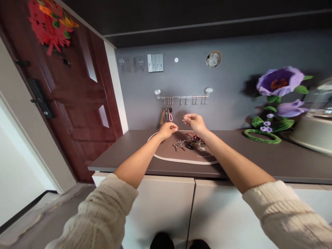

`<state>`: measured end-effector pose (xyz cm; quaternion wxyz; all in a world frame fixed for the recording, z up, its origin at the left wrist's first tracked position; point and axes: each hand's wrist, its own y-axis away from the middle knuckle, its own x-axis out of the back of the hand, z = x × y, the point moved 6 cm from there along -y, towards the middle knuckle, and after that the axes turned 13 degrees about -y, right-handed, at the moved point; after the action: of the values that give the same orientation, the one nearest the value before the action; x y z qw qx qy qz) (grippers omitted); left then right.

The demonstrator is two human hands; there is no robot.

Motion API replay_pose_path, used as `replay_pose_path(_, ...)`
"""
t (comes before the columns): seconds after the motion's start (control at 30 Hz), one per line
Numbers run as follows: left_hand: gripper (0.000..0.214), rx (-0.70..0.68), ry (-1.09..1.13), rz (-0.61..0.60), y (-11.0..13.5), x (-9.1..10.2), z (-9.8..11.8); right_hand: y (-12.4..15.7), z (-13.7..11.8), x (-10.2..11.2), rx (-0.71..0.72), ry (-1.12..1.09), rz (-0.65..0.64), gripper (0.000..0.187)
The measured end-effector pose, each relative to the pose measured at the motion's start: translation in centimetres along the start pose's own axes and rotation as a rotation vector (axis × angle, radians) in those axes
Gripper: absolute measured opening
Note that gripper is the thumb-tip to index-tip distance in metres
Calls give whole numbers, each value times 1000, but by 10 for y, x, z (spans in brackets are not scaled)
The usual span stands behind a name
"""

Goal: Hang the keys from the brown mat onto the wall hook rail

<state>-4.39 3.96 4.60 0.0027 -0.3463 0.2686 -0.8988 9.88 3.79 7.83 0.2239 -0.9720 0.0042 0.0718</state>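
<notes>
My left hand [168, 130] is over the left part of a brown mat [166, 155], its thumb and fingers pinched together. Whatever lies in that pinch, if anything, is too small to make out. Higher and to the right, my right hand [195, 122] is also closed in a pinch, just below the hook rail [183, 97], and its fingertips hide what they may hold. A few loose keys [179, 145] lie on the mat below my hands. Beside them is a pile of keys and keyrings [195, 141], partly behind my right wrist. Several keys with a pink loop [170, 114] hang from the rail's left hooks.
The mat rests on a dark countertop [111, 152] above white cabinet doors [160, 207]. At right stand a purple fabric flower [281, 83] and a cream-based container with a clear dome [313, 133]. Wall switches [155, 63] are above the rail; a red door [75, 93] is left.
</notes>
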Motion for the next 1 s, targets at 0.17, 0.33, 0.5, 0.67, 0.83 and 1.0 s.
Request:
replay_pose_path(0.17, 14, -139, -73, -197, 9, -20, 1, 11, 18, 16, 36, 195, -49, 10)
replay_pose_path(0.33, 20, -236, -142, -312, 23, -21, 2, 13, 19, 17, 167, 577, -165, 11)
replay_pose_path(0.5, 22, -285, -178, -377, 27, -23, 2, 17, 20, 8, 218, 829, -246, 15)
replay_pose_path(0.67, 21, -278, -194, -322, 23, -24, -3, 19, 26, 3, 218, 875, -280, 16)
replay_pose_path(0.83, 18, -230, -165, -196, 17, -19, -8, 17, 28, 1, 237, 894, -291, 16)
replay_pose_path(1.0, 16, -161, -63, -86, 13, -13, -10, 17, 28, -1, 231, 884, -304, 16)
